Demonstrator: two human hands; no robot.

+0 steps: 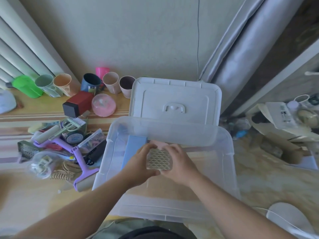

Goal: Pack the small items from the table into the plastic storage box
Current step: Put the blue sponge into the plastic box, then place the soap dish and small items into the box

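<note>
Both hands, left (140, 163) and right (179, 163), grip one wavy-patterned pad (159, 159) over the box (227, 152). One blue case (133, 149) lies inside at 10 o'clock. Seven cups (110, 81) line the tabletop (34, 195) at 11 o'clock.

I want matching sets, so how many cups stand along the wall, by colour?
Grey-green cup: 1
Peach cup: 1
Dark blue cup: 1
Pink cup: 1
Beige cup: 1
Mauve cup: 1
Total: 6
</note>
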